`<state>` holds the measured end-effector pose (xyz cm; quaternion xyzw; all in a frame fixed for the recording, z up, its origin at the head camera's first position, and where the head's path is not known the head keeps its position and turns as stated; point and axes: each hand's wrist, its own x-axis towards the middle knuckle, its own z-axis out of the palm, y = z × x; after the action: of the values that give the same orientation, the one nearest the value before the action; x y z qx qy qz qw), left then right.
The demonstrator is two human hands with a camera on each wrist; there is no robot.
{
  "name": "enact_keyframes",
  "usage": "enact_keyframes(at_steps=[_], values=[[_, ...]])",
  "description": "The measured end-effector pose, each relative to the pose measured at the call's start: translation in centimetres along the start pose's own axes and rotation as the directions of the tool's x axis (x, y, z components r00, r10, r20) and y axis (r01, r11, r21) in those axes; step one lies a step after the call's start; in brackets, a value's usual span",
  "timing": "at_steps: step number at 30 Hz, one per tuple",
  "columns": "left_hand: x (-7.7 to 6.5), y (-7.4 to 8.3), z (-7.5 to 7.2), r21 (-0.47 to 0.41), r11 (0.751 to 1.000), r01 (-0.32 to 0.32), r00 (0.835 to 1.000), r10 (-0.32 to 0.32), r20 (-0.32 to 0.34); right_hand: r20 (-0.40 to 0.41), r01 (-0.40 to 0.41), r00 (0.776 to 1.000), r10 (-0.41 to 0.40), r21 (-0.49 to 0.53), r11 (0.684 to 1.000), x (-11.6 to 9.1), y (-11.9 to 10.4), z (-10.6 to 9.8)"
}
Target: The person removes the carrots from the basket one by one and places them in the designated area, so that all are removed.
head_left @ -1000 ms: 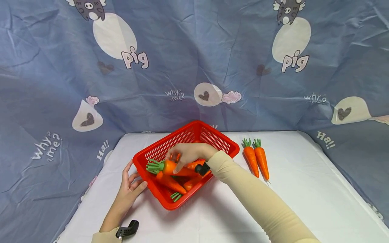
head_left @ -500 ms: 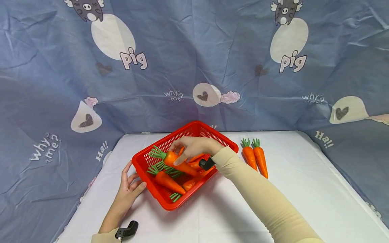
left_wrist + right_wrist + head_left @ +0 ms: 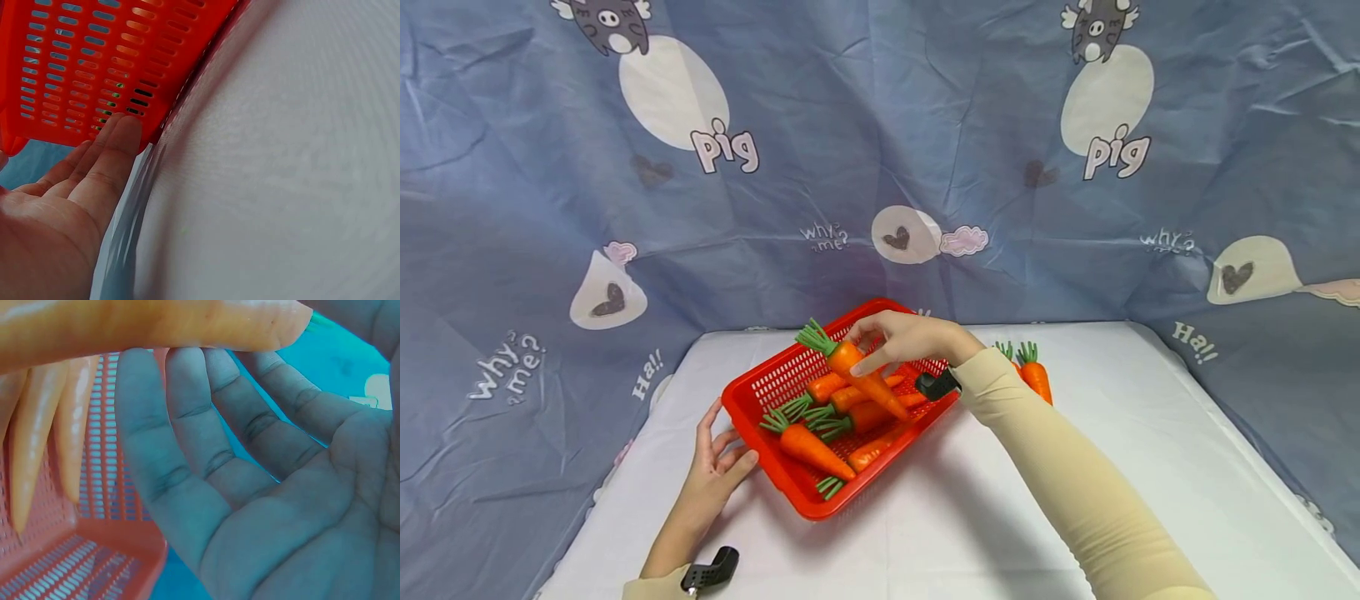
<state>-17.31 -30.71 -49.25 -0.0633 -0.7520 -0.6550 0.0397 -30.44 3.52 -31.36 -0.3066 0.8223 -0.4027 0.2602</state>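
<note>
My right hand [image 3: 910,337] pinches an orange carrot [image 3: 880,392] with a green top, thumb on the near side and fingertips on the far side. The carrot hangs tilted over the red plastic basket [image 3: 808,507], leafy end up and to the left. Several more carrots [image 3: 812,450] lie inside. In the right wrist view the held carrot [image 3: 156,325] crosses the top above my fingertips. My left hand [image 3: 711,479] rests against the basket's left end, thumb at the rim. The left wrist view has its extended fingers [image 3: 106,165] touching the slotted outer wall.
Two loose carrots [image 3: 1036,379] lie on the white tablecloth [image 3: 1150,467] right of the basket, partly hidden behind my right sleeve [image 3: 1060,483]. A blue printed cloth [image 3: 820,167] hangs behind the table. Each wrist wears a small black device [image 3: 711,571].
My right hand has lifted the carrot up and to the right from the pile, uncovering other carrots in the basket. My left hand stays at the basket's end.
</note>
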Motion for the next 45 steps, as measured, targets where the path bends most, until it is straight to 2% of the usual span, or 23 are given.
enact_keyframes(at_steps=[11, 21, 26, 36, 45], values=[[0.0, 0.0, 0.1, 0.001, 1.000, 0.000, 1.000, 0.000, -0.002, -0.053, -0.016, 0.998, 0.021, 0.095, 0.995, -2.0, 1.1, -2.4], [0.0, 0.0, 0.2, -0.021, 0.999, -0.028, 1.000, 0.028, -0.007, -0.085, -0.040, 0.995, 0.045, 0.063, 0.997, -3.3, 2.7, -3.5], [-0.1, 0.1, 0.2, -0.026, 0.999, -0.035, 0.999, 0.035, 0.003, -0.108, -0.055, 0.992, 0.064, 0.083, 0.995, -4.2, 3.5, -4.4], [0.1, -0.2, 0.1, -0.022, 0.999, -0.027, 1.000, 0.027, 0.000, -0.167, -0.104, 0.978, 0.123, 0.121, 0.987, -6.2, 6.3, -6.4], [0.2, -0.4, 0.1, -0.022, 0.999, -0.038, 0.999, 0.038, -0.003, -0.187, -0.155, 0.965, 0.185, 0.167, 0.974, -8.4, 9.4, -7.9]])
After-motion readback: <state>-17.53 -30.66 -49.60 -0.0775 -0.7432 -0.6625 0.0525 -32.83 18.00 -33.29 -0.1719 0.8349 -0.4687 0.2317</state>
